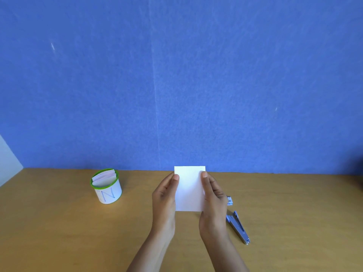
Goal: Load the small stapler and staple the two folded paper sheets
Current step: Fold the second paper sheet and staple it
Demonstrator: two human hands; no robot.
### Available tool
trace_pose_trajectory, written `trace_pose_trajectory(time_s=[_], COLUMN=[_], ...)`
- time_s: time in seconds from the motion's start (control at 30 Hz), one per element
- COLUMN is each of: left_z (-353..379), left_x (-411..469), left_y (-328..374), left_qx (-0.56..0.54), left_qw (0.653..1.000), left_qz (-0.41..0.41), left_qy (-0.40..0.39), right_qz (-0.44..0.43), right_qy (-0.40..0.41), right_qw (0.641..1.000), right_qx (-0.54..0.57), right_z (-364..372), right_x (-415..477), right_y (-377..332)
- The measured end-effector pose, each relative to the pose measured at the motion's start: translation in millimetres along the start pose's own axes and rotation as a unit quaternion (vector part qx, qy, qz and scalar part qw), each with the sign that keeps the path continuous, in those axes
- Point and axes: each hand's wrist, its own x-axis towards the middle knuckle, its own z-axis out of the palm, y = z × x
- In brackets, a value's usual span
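White folded paper sheets [190, 190] stand upright above the table [59, 232], pinched at their side edges by the fingers [213, 182] of the left hand [164, 199] and right hand [214, 201]. Stapling looks not yet done: the small stapler [237, 227] lies untouched just right, a staple box [229, 200] near it. Whether it is loaded I cannot tell.

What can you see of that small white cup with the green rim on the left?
The small white cylindrical cup with a bright green rim stands upright on the light brown wooden table, near the blue wall. A large blue letter N is drawn on its paper-like side. Several folded white and pinkish paper slips stand inside, reaching about the rim. Only the table and slips touch it.
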Motion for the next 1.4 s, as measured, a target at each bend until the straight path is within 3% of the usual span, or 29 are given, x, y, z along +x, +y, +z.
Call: trace_pose_trajectory(time_s=[0.33, 0.67, 0.93, 1.17, 1.4], left_z=[-4.5, -3.1, 0.6, 1.8, -3.4], left_x=[4.5, 4.0, 3.1, 2.2, 3.6], left_y=[-4.6, -5.0, -4.8, -5.5, 0.1], left_qx=[-0.005, -0.01, -0.008, -0.009, 0.035], left_qw=[0.997, 0.997, 0.996, 0.995, 0.997], left_qz=[-0.011, -0.014, -0.014, -0.007, 0.032], left_qy=[0.074, 0.081, 0.09, 0.101, 0.062], right_qz=[0.018, 0.051, 0.074, 0.024, -0.022], right_qy=[0.008, -0.006, 0.028, 0.051, 0.051], right_qw=[1.0, 0.998, 0.996, 0.998, 0.998], right_qx=[0.014, 0.021, 0.045, 0.013, -0.016], right_z=[-1.0, -4.1, -3.4, -1.9, -0.3], right_x=[0.1, 1.0, 2.9, -1.1, -2.3], right_y=[5.1, 0.9, -2.1, 3.5, 7.2])
